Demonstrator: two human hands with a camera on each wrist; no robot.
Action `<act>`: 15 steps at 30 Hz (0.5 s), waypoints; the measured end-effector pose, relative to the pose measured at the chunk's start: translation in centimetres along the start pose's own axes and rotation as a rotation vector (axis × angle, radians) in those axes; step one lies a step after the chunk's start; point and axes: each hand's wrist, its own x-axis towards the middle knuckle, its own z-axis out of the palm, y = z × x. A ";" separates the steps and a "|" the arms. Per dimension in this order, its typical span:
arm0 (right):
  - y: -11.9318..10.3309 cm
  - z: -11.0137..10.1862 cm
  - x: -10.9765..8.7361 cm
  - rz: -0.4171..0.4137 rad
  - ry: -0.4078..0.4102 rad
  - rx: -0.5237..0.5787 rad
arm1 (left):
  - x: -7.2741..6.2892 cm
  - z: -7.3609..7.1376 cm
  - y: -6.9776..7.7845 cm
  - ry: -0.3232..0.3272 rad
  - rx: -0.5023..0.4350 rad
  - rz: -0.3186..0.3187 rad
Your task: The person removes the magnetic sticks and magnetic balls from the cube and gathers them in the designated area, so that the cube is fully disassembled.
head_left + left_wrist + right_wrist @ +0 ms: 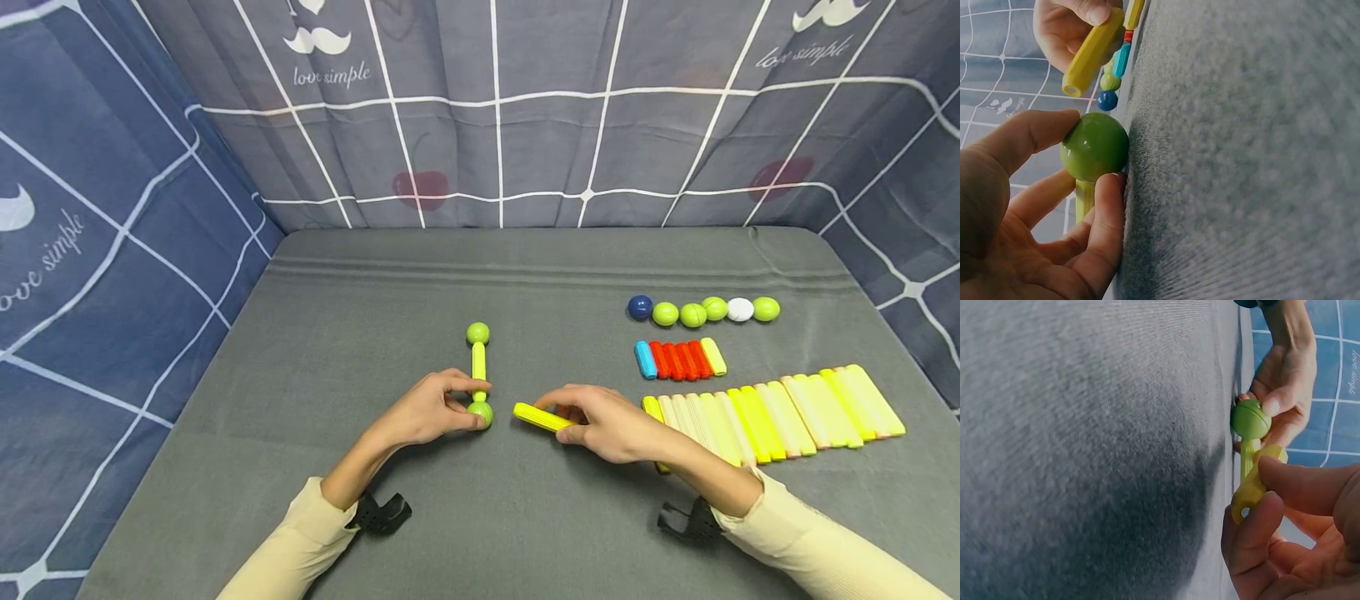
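A light yellow rod (478,362) lies on the table between two green balls, the far ball (477,333) and the near ball (480,413). My left hand (435,408) holds the near ball between thumb and fingers, as the left wrist view also shows around the green ball (1095,147). To the right, my right hand (607,423) pinches a brighter yellow rod (542,417) close to its right end. The rod's other end points toward the near ball, with a gap between them. In the right wrist view, this yellow rod (1260,481) shows a round spot in its end face.
At the right, a long row of yellow rods (772,417) reaches under the right wrist. Behind it lie short blue, red and yellow rods (678,360), then a line of blue, green and white balls (693,315). A patterned curtain (540,150) encloses the grey table (375,300).
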 end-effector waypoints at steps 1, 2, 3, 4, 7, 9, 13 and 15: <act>0.0 -0.1 -0.1 0.003 0.007 0.004 | 0.0 0.0 -0.1 -0.001 0.000 0.003; 0.0 -0.2 -0.2 0.008 0.012 0.007 | 0.0 0.0 -0.1 -0.003 0.001 0.007; 0.1 -0.2 -0.3 0.008 0.017 0.010 | 0.0 0.0 0.0 -0.004 0.001 0.007; 0.1 -0.3 -0.4 0.003 0.020 0.015 | 0.0 -0.1 0.0 -0.005 -0.002 0.008; 0.2 -0.5 -0.6 0.008 0.030 0.016 | 0.0 -0.1 -0.1 -0.008 -0.013 0.014; 0.3 -0.7 -0.9 0.013 0.035 0.015 | -0.1 -0.1 0.0 -0.006 -0.017 0.011; 0.4 -1.3 -1.5 0.045 0.031 0.056 | 0.0 -0.2 -0.1 -0.006 -0.025 0.015; 0.4 -1.6 -1.9 0.066 0.020 0.096 | 0.0 -0.2 -0.2 -0.007 -0.023 0.015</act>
